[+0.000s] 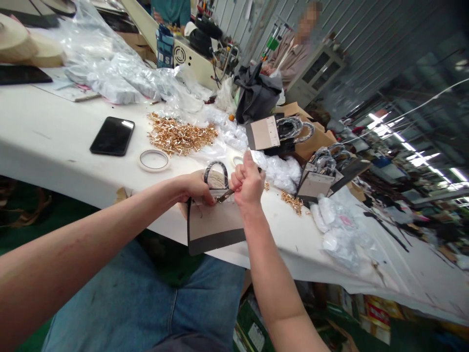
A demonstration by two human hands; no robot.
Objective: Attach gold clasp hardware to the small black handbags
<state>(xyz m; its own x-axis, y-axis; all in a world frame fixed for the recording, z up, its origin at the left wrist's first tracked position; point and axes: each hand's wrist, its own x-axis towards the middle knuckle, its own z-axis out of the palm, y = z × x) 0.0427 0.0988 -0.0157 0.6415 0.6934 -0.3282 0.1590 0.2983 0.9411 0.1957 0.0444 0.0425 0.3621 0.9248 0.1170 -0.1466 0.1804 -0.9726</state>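
My left hand [196, 189] is closed on the top edge of a small flat bag panel [216, 226], beige with a dark border, held at the near edge of the white table [44, 132]. A dark looped handle [216, 172] rises from the panel's top. My right hand [248, 183] is a fist round a thin metal tool [224, 196] whose tip points at the panel's top edge between my hands.
A black phone [112, 136], a tape ring [154, 160] and a heap of gold metal fittings [179, 135] lie behind my hands. More finished bags [273, 132] and clear plastic wrappers [339, 230] sit to the right. A person [293, 54] sits at the far end.
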